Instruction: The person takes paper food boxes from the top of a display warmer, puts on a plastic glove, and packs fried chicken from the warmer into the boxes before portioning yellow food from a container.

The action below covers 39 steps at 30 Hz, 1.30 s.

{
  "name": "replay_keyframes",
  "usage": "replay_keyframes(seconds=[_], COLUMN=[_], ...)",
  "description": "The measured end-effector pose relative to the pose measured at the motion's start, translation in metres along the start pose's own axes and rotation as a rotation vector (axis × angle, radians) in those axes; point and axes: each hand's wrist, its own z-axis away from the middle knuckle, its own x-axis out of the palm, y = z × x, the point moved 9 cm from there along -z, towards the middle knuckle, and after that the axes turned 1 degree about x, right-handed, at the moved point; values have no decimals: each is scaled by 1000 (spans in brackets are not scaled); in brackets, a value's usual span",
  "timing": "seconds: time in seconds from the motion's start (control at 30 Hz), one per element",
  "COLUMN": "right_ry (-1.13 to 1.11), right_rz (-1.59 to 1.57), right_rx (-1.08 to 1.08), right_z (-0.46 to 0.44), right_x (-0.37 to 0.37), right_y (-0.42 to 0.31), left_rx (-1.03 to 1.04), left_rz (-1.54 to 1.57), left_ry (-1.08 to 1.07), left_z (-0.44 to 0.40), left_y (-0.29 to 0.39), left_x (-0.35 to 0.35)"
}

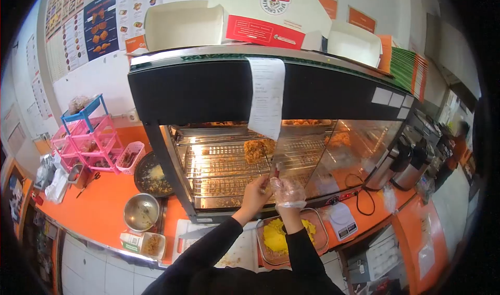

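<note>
The white box (242, 5) reads "SPICY CHICKEN". Left hand (255, 197) curls around tongs (276, 169); gloved right hand's (289, 192) grip I cannot tell. Fried chicken (254, 151) lies ahead of both.

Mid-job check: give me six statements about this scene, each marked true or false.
1. The right hand wears a clear plastic glove. True.
2. The left hand is gloved too. False: it is bare.
3. A breaded piece shows in the opening of the warming cabinet. True.
4. The paper slip lies flat on the counter. False: it hangs down the cabinet's front.
5. The scale stands left of the food tray. False: it stands to the right.
6. The dark pan sits left of the cabinet. True.
</note>
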Motion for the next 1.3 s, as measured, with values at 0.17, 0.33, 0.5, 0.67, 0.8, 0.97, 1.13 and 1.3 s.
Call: replay_keyframes(seconds=[0.17,0.33,0.5,0.67,0.8,0.97,1.13,1.3], right_ry=[-28,-3,-15,-228,-191,-209,-246,-313], right_rz=[-5,-44,-354,-791,-1093,-1296,-1510,-1613], right_rx=[74,147,337,1219,1300,1481,1457,1420], right_z=[2,4,13,66,83,100,106,112], right_x=[-3,-4,5,60,80,90,89,97], right_y=[-1,13,40,91,99,93,74,67], left_rx=[22,23,30,51,44,29,12,10], left_rz=[-32,28,-66,-22,10,45,48,57], left_ry=[0,0,-28,-41,-83,-85,-113,-82], left_z=[0,0,-1,-1,-1,-1,-1,-2], left_y=[5,5,12,3,4,-1,-3,0], left_x=[-1,1,-1,2,1,3,5,4])
